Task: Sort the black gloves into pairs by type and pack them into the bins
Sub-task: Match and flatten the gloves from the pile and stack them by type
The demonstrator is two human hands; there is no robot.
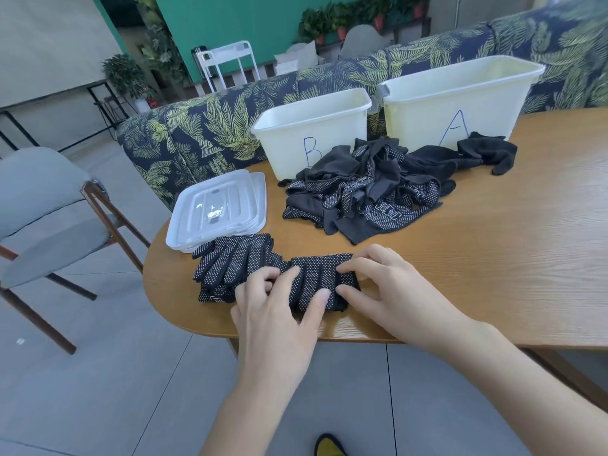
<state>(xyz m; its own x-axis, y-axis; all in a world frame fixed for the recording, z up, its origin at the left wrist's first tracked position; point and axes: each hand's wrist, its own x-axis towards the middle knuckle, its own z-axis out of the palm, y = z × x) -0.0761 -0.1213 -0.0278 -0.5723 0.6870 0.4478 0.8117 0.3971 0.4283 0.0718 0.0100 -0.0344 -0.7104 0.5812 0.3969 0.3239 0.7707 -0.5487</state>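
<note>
Head view: on the near edge of a rounded wooden table (493,258), both hands fold a knit black glove (316,281) studded with white dots. The left hand (279,304) curls onto it, the right hand (378,284) pinches its end. More dotted gloves (230,261) lie just left. A tangled glove heap (371,189) touches two cream plastic tubs, B (312,126) and A (460,93); clear lids (217,212) are stacked left.

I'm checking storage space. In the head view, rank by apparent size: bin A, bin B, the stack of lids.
1. Bin A
2. Bin B
3. Stack of lids, though it lies nearer the camera, so its true rank against bin B is unsure.
</note>
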